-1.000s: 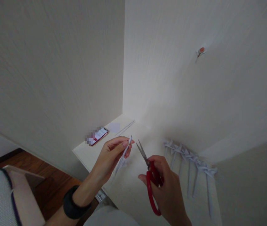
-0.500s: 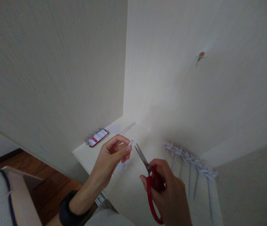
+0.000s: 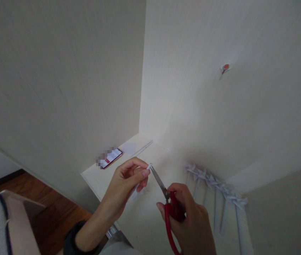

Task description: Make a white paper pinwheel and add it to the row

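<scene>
Two pale, textured walls (image 3: 171, 71) meet in a corner behind a white worktop (image 3: 142, 223), and we see brown wooden flooring (image 3: 57, 216) down at the left. Over the worktop, our left hand (image 3: 126, 180) pinches a thin white paper stick (image 3: 149, 166) between thumb and index finger, its tip jutting just past them. Our right hand (image 3: 192, 221) has its fingers wrapped around the red handles of metal-bladed scissors (image 3: 160, 181), whose points are at the stick's tip; we cannot tell whether they touch it. A black wristband (image 3: 72, 237) circles our left wrist. Beyond that hand we find a lit smartphone (image 3: 112, 158), a pale paper square (image 3: 129, 148) just beside it, and thin white rods (image 3: 144, 147). To the right, white paper pinwheels on sticks (image 3: 211, 181) lie in a slanting row near the wall.
</scene>
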`<state>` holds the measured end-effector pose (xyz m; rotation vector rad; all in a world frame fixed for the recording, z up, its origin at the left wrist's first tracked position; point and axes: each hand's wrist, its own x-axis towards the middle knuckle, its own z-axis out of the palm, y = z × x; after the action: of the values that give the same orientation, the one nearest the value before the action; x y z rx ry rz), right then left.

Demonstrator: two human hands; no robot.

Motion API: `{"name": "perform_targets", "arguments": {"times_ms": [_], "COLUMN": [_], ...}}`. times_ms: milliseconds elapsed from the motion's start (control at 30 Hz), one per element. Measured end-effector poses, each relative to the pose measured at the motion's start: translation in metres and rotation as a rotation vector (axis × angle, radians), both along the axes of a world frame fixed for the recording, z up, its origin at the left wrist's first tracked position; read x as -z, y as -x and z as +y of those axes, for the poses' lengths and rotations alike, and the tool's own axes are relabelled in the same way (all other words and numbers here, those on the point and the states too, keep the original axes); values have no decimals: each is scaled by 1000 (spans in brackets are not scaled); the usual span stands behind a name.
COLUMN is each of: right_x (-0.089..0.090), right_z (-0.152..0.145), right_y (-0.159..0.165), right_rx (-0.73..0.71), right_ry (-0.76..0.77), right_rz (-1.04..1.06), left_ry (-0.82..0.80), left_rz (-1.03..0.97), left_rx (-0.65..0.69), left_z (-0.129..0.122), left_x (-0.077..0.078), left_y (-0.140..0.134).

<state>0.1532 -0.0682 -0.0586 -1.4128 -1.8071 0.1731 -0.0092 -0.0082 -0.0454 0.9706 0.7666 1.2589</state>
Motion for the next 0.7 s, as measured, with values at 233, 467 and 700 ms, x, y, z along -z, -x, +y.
{"name": "perform_targets", "arguments": {"times_ms": [233, 467, 700], "right_x": [-1, 1, 14], "right_z": [0, 1, -3], "right_y": [0, -2, -14], "right_rx": [-22, -37, -78], "right_ry": [22, 86, 240], "right_rz": [7, 18, 3], "left_ry": [11, 4, 6], "left_rz": [-18, 4, 62], "left_rx": [24, 38, 71], "left_z": [0, 3, 8], "left_x": [2, 9, 12], "left_y": [3, 4, 6]}}
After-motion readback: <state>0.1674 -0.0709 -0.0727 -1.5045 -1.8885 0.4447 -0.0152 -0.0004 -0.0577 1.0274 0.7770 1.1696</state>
